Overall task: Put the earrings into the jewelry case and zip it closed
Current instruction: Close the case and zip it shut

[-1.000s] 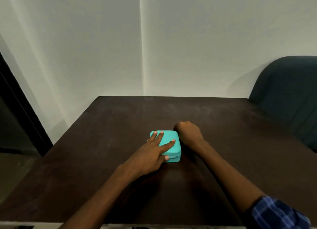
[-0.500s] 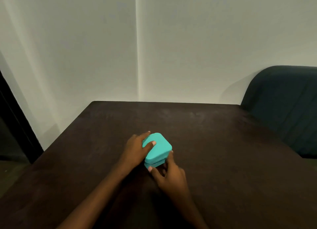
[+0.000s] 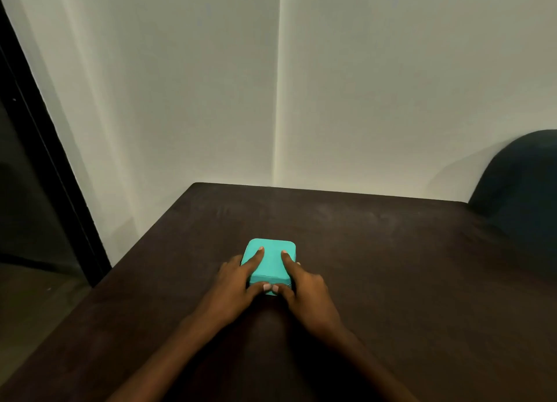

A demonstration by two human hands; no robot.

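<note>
Both hands now bracket the teal jewelry case (image 3: 269, 261) mid-table: left hand (image 3: 238, 284) and right hand (image 3: 307, 287) each lay a forefinger on its lid, thumbs pinching the near edge. Half a second ago it sat skewed; squared up, lid down, zipper unreadable.

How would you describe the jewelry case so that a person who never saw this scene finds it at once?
Start from the dark brown table against the pale wall. Near its middle, toward the person, lies the jewelry case, between the left hand and the right hand, each with a forefinger on its lid. It is a small turquoise box with rounded corners, the only bright thing there.
</note>
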